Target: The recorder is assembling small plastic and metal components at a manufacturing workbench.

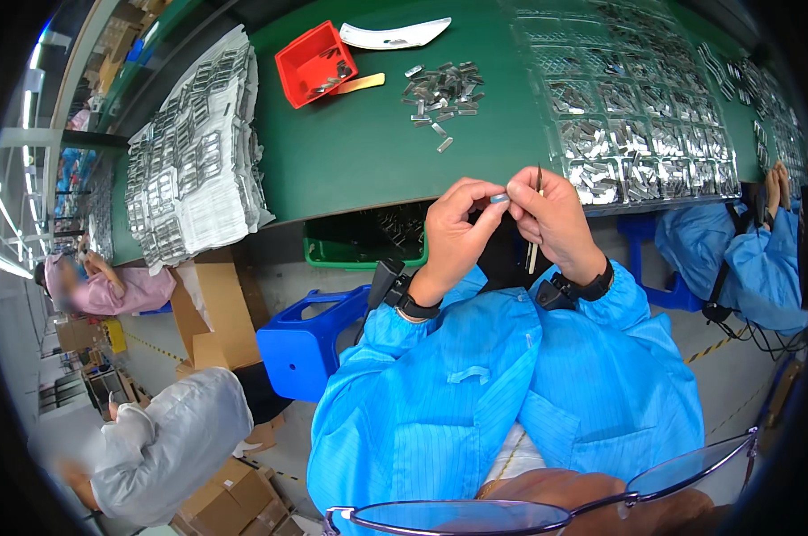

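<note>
My left hand (460, 230) pinches a small shiny metal piece (499, 198) between thumb and fingertips, just off the table's near edge. Close against it, my right hand (554, 214) has its thumb and forefinger at the piece's right end. A thin pale stick with a dark pointed tip (532, 257) is also gripped in my right hand, tip upward; its exact kind is unclear. Ahead on the green table (350, 165) lies a loose pile of similar metal pieces (444, 92).
A red bin (311, 62) holding some pieces, a yellow strip (361, 83) and a curved white part (397, 35) lie farther back. Clear compartment trays (632, 183) filled with pieces stand right; stacked trays (194, 161) stand left. Below are a green crate (332, 252) and blue stool (298, 353). Co-workers sit on both sides.
</note>
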Action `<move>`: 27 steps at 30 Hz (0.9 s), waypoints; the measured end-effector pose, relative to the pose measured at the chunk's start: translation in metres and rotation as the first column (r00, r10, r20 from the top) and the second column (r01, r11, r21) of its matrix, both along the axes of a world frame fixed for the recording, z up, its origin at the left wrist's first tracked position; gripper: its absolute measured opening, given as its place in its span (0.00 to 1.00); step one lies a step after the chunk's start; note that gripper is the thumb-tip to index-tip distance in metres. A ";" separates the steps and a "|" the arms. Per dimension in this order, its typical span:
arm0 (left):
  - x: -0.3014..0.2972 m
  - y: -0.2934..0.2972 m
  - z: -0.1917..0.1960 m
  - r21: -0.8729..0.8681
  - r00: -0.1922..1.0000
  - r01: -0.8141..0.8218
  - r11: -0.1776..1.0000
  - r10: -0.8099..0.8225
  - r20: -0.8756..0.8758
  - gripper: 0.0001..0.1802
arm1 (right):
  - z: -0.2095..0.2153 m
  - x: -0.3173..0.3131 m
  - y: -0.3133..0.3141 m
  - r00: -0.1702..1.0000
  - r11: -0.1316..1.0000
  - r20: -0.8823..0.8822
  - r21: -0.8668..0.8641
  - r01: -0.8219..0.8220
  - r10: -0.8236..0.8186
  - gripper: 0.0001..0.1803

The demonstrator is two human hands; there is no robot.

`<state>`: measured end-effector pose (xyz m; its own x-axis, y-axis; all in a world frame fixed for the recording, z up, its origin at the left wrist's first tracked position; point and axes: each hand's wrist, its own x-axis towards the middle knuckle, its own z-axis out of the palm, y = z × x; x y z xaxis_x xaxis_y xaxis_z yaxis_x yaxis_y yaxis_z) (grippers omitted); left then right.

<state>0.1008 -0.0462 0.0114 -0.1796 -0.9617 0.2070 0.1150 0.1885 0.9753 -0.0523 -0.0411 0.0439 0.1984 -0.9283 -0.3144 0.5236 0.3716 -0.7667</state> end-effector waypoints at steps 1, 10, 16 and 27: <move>0.001 -0.001 0.004 0.030 0.998 0.016 0.999 -0.014 -0.065 0.09 | 0.000 0.002 -0.001 1.000 1.000 0.001 0.003 0.000 0.000 0.06; 0.016 -0.010 0.002 0.367 0.819 0.169 0.915 0.077 -0.569 0.07 | -0.008 0.028 -0.009 0.870 0.846 -0.467 -0.518 -0.126 -0.157 0.11; 0.046 -0.011 0.004 0.430 0.842 0.238 0.871 0.036 -0.538 0.09 | -0.005 0.028 -0.022 0.676 0.645 -0.704 -0.624 -0.442 -0.217 0.22; 0.077 0.008 0.004 0.457 0.862 0.196 0.868 0.070 -0.502 0.12 | -0.007 0.063 -0.031 0.589 0.460 -0.789 -0.595 -0.660 -0.175 0.24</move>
